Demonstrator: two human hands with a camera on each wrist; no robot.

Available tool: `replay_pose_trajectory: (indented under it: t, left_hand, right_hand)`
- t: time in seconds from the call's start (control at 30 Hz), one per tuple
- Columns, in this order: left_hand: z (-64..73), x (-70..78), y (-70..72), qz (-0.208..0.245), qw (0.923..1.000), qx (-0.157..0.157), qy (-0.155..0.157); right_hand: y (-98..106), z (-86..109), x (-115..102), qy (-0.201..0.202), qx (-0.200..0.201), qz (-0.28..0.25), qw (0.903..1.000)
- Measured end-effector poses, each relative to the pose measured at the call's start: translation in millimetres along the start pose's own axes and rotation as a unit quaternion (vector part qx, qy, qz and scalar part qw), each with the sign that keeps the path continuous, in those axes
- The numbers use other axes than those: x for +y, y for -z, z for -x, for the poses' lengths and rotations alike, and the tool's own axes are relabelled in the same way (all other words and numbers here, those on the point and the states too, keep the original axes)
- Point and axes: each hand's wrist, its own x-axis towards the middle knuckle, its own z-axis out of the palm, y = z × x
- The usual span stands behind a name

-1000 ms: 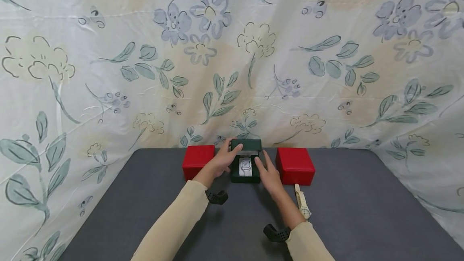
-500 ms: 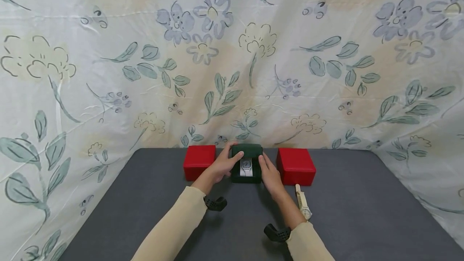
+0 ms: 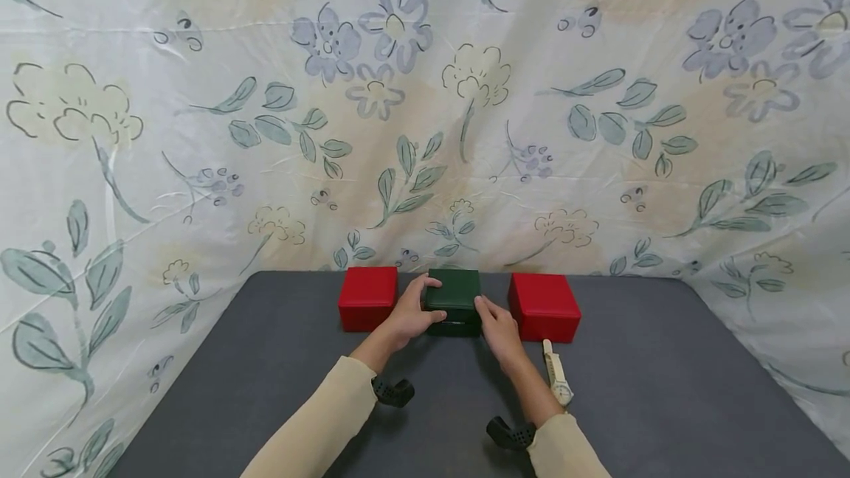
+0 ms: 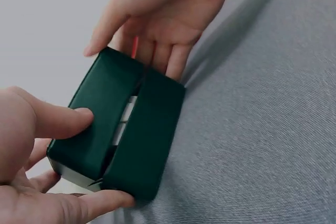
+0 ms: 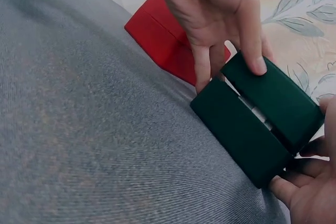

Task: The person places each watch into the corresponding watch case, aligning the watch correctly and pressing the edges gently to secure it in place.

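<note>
A green watch box [image 3: 454,288] stands at the far side of the table, its lid nearly down. Through a narrow gap below the lid, a sliver of the white-and-silver watch [image 4: 123,121] shows in the left wrist view; the rest of it is hidden. My left hand [image 3: 408,312] grips the box's left end, thumb on the lid's front and a finger reaching low along the base. At the opposite end my right hand [image 3: 499,327] holds the box, its thumb at the lid's corner and the other fingers against the side.
Red boxes flank the green one: one on the left [image 3: 368,298], another on the right [image 3: 544,308]. A cream watch [image 3: 557,375] lies before the right red box, beside my right forearm. Behind the grey table [image 3: 637,375] hangs a floral cloth [image 3: 425,109].
The green lid has swung forward and down from raised, covering the watch in the head view. My left hand has moved with it; my right thumb has come to the lid's corner.
</note>
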Motion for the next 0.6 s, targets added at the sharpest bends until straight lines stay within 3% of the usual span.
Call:
replay_pose_trajectory:
  t: [0.37, 0.6]
  left_hand:
    - [1.8, -5.2, -5.2, -0.034, 0.999, 0.025, -0.014]
    - [3.8, -1.9, -8.8, -0.081, 0.9947, 0.051, -0.039]
  right_hand:
    - [0, 0.4, 1, 0.026, -0.002, 0.005, 0.9996]
    - [10, 2.1, -12, 0.053, 0.012, 0.031, 0.9981]
